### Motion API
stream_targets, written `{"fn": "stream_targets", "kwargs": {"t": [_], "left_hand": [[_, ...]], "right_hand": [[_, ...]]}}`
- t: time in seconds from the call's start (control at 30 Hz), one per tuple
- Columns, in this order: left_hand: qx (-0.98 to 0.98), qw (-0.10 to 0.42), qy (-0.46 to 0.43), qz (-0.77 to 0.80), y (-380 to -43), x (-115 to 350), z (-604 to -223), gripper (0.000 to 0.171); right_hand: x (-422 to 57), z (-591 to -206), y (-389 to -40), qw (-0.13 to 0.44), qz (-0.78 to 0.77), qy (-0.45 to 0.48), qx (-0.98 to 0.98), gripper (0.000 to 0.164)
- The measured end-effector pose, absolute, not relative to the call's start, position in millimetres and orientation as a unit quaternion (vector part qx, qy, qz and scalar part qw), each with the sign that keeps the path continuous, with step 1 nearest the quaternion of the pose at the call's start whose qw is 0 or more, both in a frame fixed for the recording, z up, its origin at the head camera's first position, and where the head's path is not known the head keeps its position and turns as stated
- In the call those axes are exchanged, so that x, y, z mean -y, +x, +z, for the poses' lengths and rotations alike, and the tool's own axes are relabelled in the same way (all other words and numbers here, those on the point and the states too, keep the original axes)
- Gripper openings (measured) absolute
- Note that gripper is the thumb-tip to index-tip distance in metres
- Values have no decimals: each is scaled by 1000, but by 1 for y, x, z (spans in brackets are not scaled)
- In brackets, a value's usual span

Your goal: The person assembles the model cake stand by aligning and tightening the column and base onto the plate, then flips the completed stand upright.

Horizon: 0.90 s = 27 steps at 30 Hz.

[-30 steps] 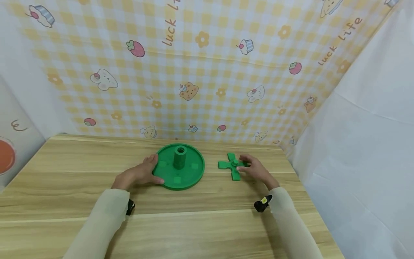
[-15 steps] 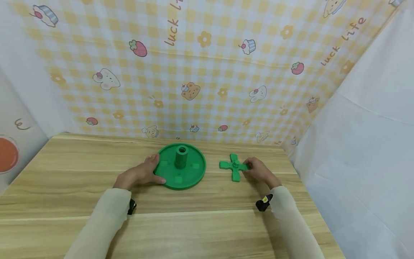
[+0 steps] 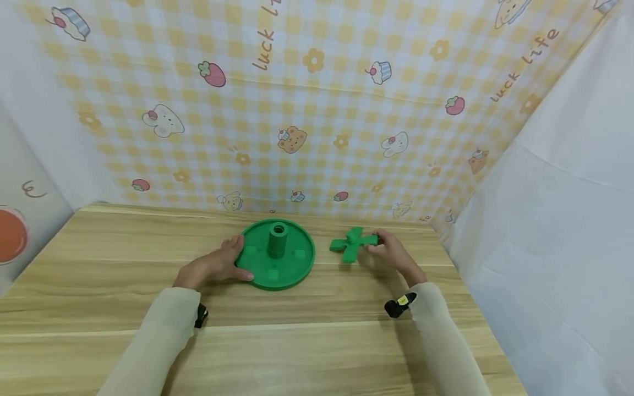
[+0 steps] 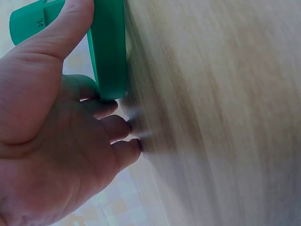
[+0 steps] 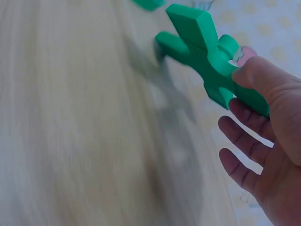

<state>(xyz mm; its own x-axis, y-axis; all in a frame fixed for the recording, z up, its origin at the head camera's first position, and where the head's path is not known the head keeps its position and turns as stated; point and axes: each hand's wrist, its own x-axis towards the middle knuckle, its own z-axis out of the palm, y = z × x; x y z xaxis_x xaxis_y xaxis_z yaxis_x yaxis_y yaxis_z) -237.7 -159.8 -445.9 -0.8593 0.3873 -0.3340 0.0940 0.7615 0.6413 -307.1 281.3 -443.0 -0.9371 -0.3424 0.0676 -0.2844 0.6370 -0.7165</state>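
A round green base [image 3: 296, 270] with a raised rim and a hollow upright post [image 3: 277, 242] at its centre lies on the table. My left hand [image 3: 214, 265] holds its left edge, thumb at the front of the rim and fingers behind. In the left wrist view the thumb overlaps the side of the base [image 4: 110, 56], and the other fingertips reach down to the tabletop. To the right, my right hand [image 3: 394, 255] pinches one arm of a green cross-shaped piece [image 3: 352, 245] with a round knob in its middle. That cross [image 5: 200, 59] is tilted and raised off the table, its shadow beneath.
The wood-grain table [image 3: 307, 352] runs back to a yellow checked cloth [image 3: 317, 165] with cartoon prints. A white sheet [image 3: 559, 231] hangs along the right side. Black wrist cameras sit below both hands.
My right hand has closed its fingers on one arm of the cross, then lifted and tilted it, moving it slightly back and left. The left hand and the base stay in place.
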Motion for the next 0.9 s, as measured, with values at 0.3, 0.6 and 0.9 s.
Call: {"fn": "stream_targets", "kwargs": {"t": [0.3, 0.6, 0.9], "left_hand": [[-911, 228, 140, 313, -239, 160, -447, 113], [-912, 232, 137, 310, -239, 161, -445, 113], [-910, 232, 139, 314, -239, 161, -445, 113]], "right_hand": [[-248, -433, -306, 19, -436, -168, -884, 19], [-219, -424, -309, 23, -490, -147, -859, 17], [-184, -413, -307, 13, -541, -143, -828, 28]]}}
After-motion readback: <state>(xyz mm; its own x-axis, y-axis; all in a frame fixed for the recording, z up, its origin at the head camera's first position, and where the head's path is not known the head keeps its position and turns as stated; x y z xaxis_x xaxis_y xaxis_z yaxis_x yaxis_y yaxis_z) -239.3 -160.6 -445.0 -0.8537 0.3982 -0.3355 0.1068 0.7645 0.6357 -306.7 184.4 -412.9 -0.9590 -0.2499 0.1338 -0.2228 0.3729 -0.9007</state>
